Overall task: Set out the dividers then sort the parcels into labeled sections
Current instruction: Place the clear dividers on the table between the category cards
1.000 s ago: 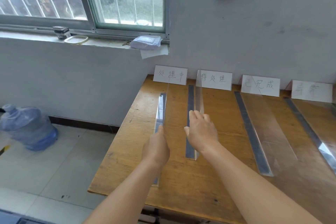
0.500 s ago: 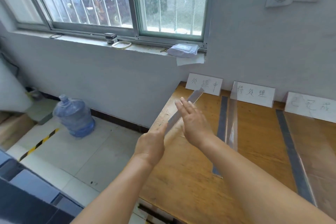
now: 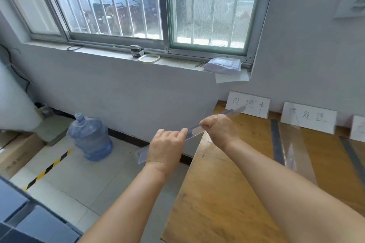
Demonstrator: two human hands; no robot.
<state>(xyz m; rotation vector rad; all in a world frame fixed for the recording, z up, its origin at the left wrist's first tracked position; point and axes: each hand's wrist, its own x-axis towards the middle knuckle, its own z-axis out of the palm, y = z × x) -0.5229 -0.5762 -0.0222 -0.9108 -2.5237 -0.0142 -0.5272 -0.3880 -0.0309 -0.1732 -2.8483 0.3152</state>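
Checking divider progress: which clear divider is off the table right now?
The clear divider held by both hands, beyond the table's left edge; the other divider stands by the second label.

Left hand (image 3: 166,147) and right hand (image 3: 219,129) both grip one clear divider (image 3: 194,131), held slanted in the air off the table's (image 3: 221,203) left edge. Second divider (image 3: 290,144) stands on the table, below label cards (image 3: 247,104).

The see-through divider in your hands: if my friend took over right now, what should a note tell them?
Left hand and right hand both grip one clear divider, held tilted in the air past the table's left edge.
Another divider stands on the table between the labels 处理中 and 待处理.
Done: labels up along the wall, at least one divider placed.
Left: set this divider down, then sort parcels; none in view.
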